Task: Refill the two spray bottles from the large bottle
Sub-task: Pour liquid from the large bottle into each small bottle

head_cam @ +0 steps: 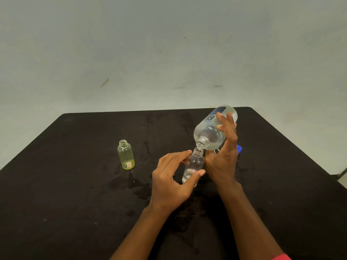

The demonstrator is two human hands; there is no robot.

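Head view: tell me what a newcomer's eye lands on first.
The large bottle, tipped mouth-down in the right hand right of centre, hangs over the neck of a small clear bottle steadied by the left hand. A yellow-tinted bottle stands uncapped and alone to the left on the black table.

Open table (281,184) between yellow bottle (126,154) and clear bottle (194,166)

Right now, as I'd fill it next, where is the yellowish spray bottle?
Head view: the yellowish spray bottle stands upright on the black table, left of the left hand, untouched.
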